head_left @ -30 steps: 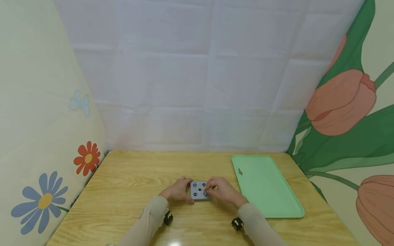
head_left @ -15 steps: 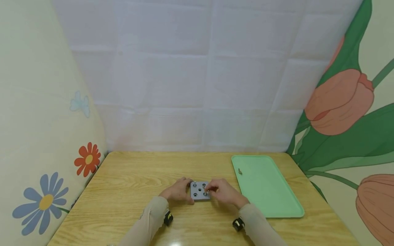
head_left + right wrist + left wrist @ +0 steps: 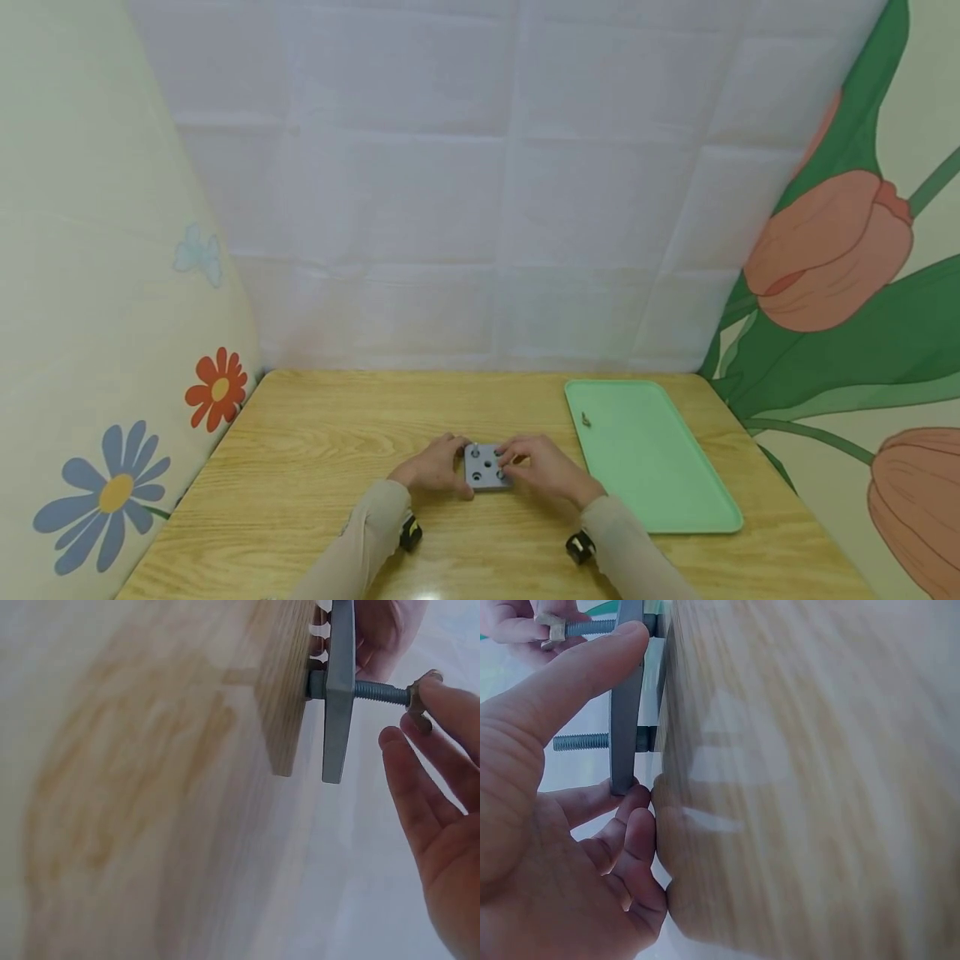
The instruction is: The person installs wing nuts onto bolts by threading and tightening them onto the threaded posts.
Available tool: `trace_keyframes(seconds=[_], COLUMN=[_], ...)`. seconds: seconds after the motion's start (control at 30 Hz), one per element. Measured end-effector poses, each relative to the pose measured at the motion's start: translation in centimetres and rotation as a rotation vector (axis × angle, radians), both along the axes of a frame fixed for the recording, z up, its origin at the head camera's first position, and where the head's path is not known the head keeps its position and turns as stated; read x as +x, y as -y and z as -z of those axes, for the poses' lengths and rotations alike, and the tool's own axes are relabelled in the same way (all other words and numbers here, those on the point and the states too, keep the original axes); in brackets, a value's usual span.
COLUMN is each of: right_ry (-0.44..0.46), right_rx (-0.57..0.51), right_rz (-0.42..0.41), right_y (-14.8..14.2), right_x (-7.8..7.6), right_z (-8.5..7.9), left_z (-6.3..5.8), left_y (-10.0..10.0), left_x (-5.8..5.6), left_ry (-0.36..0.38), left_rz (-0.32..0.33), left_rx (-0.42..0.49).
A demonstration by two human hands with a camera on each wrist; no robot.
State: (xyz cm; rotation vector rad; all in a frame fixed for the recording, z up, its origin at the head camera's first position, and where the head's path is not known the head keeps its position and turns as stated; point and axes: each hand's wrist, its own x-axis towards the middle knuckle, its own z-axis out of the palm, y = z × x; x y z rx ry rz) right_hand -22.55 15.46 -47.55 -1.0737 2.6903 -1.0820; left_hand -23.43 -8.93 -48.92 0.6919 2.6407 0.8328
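Observation:
A grey square metal plate point(image 3: 483, 481) with several holes is raised just above the wooden table on bolt heads, as the wrist views show. My left hand point(image 3: 433, 467) grips its left side, thumb point(image 3: 607, 656) on the near edge and fingers round the far one. Threaded bolts stand up through the plate; one bolt point(image 3: 581, 741) at the left is bare. At the near right hole, my right hand point(image 3: 547, 468) pinches a brass-coloured wing nut point(image 3: 417, 701) at the top of another bolt point(image 3: 379, 691). A length of thread shows between nut and plate.
To the right lies a pale green tray point(image 3: 652, 475), with a small brass-coloured piece point(image 3: 586, 420) near its left edge. The wooden table point(image 3: 360, 417) extends around the hands. White cloth point(image 3: 450, 208) hangs behind it, and flower-patterned cloths flank both sides.
My right thumb and fingers have shifted slightly around the wing nut, curling and then straightening again. The left hand and the plate stay in place.

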Motion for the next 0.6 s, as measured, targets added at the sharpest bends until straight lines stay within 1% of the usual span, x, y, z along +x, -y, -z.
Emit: trace_keyframes(seconds=[0.17, 0.3, 0.6], right_ry=[-0.027, -0.033, 0.008], right_rx=[0.004, 0.027, 0.012], right_rz=[-0.005, 0.010, -0.004], right_y=[0.25, 0.25, 0.04], right_x=[-0.08, -0.07, 0.11], right_z=[-0.09, -0.10, 0.06], left_z=[-0.07, -0.02, -0.02], left_y=[0.04, 0.04, 0.02], left_x=[0.08, 0.06, 0.07], left_ry=[0.002, 0.003, 0.013], left_rz=[-0.001, -0.001, -0.001], left_rx=[0.001, 0.005, 0.021])
